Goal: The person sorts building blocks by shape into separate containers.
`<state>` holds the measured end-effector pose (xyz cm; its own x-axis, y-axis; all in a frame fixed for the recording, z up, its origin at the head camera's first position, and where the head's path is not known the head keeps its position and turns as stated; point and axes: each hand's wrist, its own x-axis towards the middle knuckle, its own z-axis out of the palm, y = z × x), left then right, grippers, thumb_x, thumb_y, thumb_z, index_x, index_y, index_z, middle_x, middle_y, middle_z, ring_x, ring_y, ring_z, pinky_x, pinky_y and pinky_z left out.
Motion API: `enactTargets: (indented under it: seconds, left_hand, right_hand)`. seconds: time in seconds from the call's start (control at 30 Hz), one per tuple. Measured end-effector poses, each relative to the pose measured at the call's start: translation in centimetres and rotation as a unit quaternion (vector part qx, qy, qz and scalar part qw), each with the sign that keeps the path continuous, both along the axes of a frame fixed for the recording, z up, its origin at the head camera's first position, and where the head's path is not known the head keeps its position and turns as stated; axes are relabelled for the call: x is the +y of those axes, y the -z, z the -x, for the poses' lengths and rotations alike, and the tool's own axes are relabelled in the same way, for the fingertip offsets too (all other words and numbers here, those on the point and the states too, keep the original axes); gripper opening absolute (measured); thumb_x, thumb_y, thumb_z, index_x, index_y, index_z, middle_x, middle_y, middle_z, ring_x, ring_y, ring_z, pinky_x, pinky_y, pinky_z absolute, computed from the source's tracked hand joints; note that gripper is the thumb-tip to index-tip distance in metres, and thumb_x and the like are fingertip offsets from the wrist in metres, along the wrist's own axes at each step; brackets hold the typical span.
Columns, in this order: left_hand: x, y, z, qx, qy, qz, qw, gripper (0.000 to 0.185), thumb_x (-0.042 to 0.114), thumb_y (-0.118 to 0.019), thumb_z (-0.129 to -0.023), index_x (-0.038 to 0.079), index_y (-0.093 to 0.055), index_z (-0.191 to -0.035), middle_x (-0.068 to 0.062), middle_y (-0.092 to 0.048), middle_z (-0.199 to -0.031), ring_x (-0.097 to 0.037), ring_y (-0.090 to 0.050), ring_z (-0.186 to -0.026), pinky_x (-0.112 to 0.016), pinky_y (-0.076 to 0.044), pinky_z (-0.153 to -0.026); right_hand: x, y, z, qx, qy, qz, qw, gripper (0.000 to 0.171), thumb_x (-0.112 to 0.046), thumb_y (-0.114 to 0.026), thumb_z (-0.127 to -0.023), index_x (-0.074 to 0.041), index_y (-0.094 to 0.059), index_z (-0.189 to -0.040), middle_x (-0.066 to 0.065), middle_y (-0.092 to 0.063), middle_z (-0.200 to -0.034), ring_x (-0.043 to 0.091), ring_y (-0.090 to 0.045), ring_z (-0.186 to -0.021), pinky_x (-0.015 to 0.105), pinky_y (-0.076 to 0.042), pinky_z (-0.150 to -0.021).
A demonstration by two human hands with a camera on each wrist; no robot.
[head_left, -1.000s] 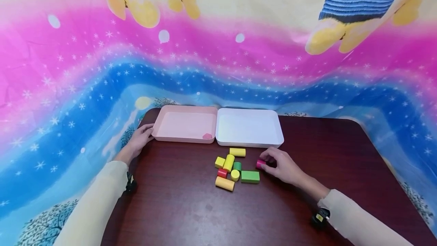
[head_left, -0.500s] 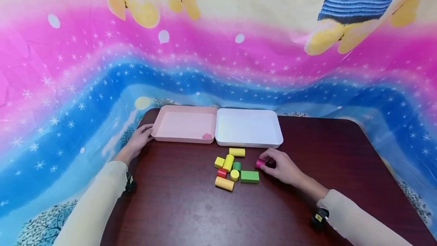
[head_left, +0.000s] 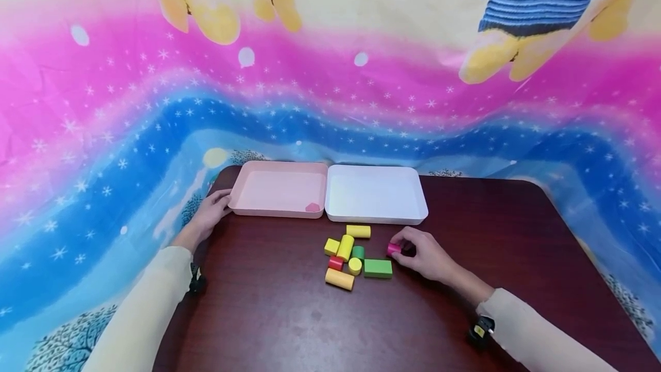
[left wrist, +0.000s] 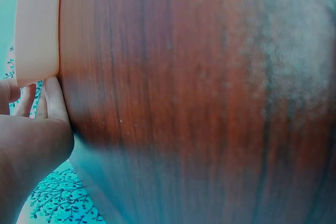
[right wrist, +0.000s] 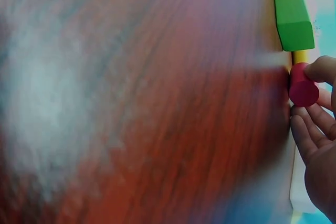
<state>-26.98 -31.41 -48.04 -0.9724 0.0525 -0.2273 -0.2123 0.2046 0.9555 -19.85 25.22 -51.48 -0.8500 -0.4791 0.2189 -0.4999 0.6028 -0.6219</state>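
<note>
My right hand [head_left: 420,254] pinches a small magenta cylinder [head_left: 393,249] on the dark wood table [head_left: 289,320], just right of a cluster of blocks. The right wrist view shows that cylinder [right wrist: 302,86] between thumb and fingers, with the green block [right wrist: 292,17] beyond it. The cluster holds a green rectangular block [head_left: 378,267], several yellow cylinders [head_left: 339,278], a yellow cube [head_left: 332,245] and a red piece [head_left: 335,263]. My left hand [head_left: 210,214] rests against the left edge of the pink tray [head_left: 247,206], fingers straight. A pink piece [head_left: 312,207] lies in that tray.
A white tray [head_left: 418,211] stands beside the pink one at the table's far edge. A colourful cloth [head_left: 103,131] hangs behind and drapes round the table. Small black devices sit at both wrists.
The right hand has closed on the magenta cylinder and shifted slightly. The left hand stays at the pink tray.
</note>
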Motion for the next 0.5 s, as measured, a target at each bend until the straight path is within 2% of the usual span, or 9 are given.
enactTargets:
  seconds: [0.23, 0.5]
  left_hand:
    - [-0.01, 0.08, -0.11, -0.009, -0.003, -0.009, 0.9999, 0.054, 0.017, -0.039, -0.117, -0.003, -0.026, -0.166, -0.031, -0.031, -0.165, -0.047, -0.035, -0.152, -0.058, -0.032, -0.125]
    - [-0.11, 0.34, 0.08, -0.002, -0.006, -0.006, 1.0000, 0.054, 0.018, -0.037, -0.117, -0.002, -0.025, -0.166, -0.031, -0.030, -0.166, -0.047, -0.035, -0.152, -0.058, -0.032, -0.125]
  right_hand:
    - [0.05, 0.24, -0.08, -0.019, 0.012, 0.009, 1.000, 0.024, -0.016, -0.086, -0.091, -0.019, -0.073, -0.111, -0.009, -0.067, -0.100, 0.011, -0.065, -0.090, 0.031, -0.061, -0.080]
    - [0.08, 0.30, 0.26, -0.033, 0.011, 0.014, 0.999, 0.023, -0.016, -0.085, -0.092, -0.020, -0.073, -0.111, -0.010, -0.068, -0.100, 0.010, -0.065, -0.091, 0.029, -0.061, -0.081]
